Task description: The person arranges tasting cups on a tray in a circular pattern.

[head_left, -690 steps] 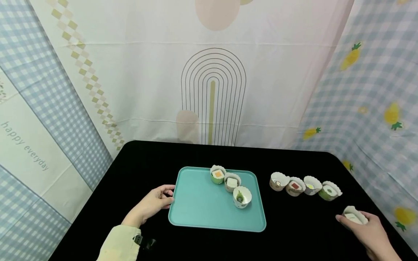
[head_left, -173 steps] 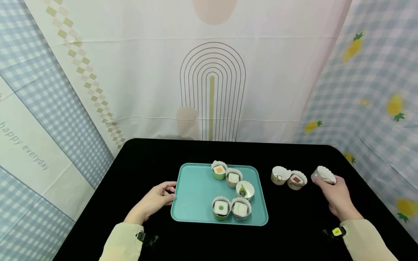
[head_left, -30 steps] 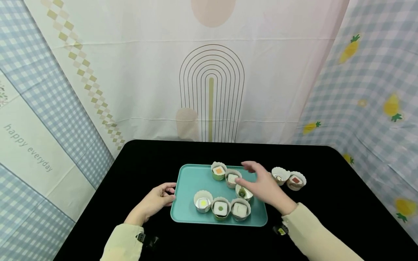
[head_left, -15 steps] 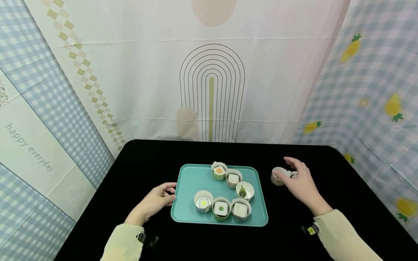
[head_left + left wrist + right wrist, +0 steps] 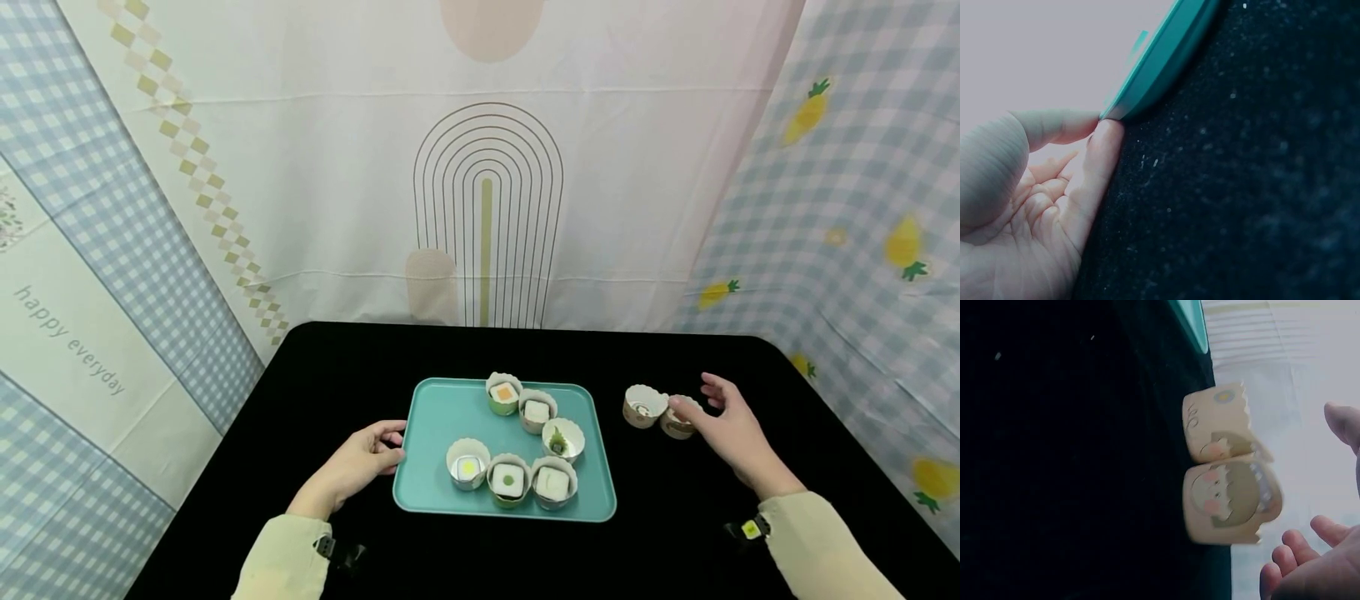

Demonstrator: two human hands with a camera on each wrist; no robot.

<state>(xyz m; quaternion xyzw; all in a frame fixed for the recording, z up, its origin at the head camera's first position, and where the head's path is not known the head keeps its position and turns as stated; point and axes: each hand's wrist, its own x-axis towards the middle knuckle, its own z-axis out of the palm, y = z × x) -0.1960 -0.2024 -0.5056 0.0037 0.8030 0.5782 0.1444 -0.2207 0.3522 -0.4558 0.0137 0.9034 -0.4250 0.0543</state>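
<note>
The left hand [image 5: 351,467] pinches the left edge of the tray [image 5: 431,425] between thumb and forefinger. Right of the tray, the right hand [image 5: 731,433] has thumb and fingers spread well apart and holds nothing, its thumb near the outer cup [image 5: 678,428]. That cup touches the inner cup [image 5: 636,414], both on the worktop [image 5: 525,567] right of the tray; six filled cups [image 5: 510,501] stand in a curve on the tray
</note>
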